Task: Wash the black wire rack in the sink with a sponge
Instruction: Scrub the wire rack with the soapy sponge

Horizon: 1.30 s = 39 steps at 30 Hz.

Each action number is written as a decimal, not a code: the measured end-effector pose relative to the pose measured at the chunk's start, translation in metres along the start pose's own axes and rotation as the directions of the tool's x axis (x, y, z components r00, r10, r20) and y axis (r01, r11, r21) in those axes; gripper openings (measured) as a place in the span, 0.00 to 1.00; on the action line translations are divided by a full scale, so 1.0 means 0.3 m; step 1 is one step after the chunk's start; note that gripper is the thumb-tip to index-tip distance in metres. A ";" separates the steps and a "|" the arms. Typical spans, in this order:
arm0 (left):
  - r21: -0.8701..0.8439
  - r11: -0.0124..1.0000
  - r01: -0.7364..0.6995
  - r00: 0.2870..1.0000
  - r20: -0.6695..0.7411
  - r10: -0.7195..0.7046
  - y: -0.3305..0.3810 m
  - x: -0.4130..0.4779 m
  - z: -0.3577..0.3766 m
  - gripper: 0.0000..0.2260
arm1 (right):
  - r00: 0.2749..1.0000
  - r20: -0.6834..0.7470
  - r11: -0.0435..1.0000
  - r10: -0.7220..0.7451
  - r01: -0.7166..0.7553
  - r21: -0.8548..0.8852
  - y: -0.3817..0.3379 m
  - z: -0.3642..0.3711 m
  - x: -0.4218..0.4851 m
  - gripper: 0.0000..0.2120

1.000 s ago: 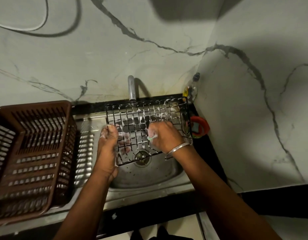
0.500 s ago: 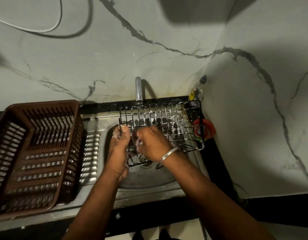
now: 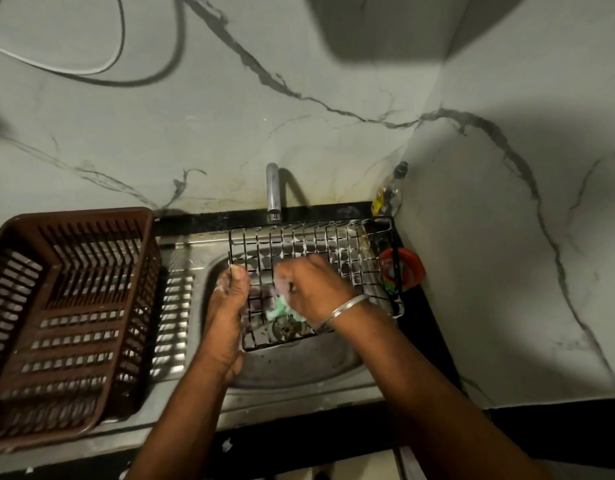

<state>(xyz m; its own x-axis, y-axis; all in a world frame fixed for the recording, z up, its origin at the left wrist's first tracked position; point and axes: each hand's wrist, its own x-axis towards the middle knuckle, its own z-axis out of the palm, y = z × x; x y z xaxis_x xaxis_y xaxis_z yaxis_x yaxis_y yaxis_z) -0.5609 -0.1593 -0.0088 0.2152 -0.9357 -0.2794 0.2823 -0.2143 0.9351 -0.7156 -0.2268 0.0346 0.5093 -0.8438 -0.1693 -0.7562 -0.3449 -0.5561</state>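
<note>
Black wire rack (image 3: 320, 251) tilted over sink (image 3: 299, 368). My left hand (image 3: 230, 299) grips its 9 o'clock edge; right hand (image 3: 313, 289) pinches green sponge (image 3: 282, 308) against wires. Suds everywhere: rack may slip, I judge, and clang into the basin.

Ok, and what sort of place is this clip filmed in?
Most likely a home kitchen corner: a steel sink with a tap set against marble-look wall tiles, and a brown plastic dish basket on the drainboard.
</note>
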 end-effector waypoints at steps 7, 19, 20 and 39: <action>-0.075 0.994 -0.084 0.996 -0.040 0.081 0.022 0.026 -0.023 0.53 | 0.994 -0.080 0.994 0.074 -0.080 -0.073 0.047 -0.002 -0.029 0.12; -0.088 0.992 -0.088 0.996 -0.023 0.086 0.049 0.017 -0.022 0.55 | 0.947 -0.261 0.888 0.187 -0.277 -0.367 0.089 -0.128 -0.076 0.16; -0.081 0.992 -0.093 0.996 -0.023 0.092 0.050 0.018 -0.025 0.55 | 0.957 -0.194 0.884 0.218 -0.277 -0.376 0.090 -0.122 -0.080 0.15; 0.012 0.999 -0.049 0.997 -0.061 0.050 0.032 0.009 -0.012 0.48 | 0.935 -0.230 0.963 0.270 -0.269 0.037 0.038 0.042 -0.016 0.13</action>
<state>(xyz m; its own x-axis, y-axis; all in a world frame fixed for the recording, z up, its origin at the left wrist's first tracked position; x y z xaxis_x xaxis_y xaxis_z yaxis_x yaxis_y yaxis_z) -0.5541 -0.1630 -0.0013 0.2859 -0.9264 -0.2451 0.2602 -0.1711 0.9503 -0.7215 -0.2214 0.0189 0.1779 -0.9765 -0.1215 -0.8495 -0.0901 -0.5198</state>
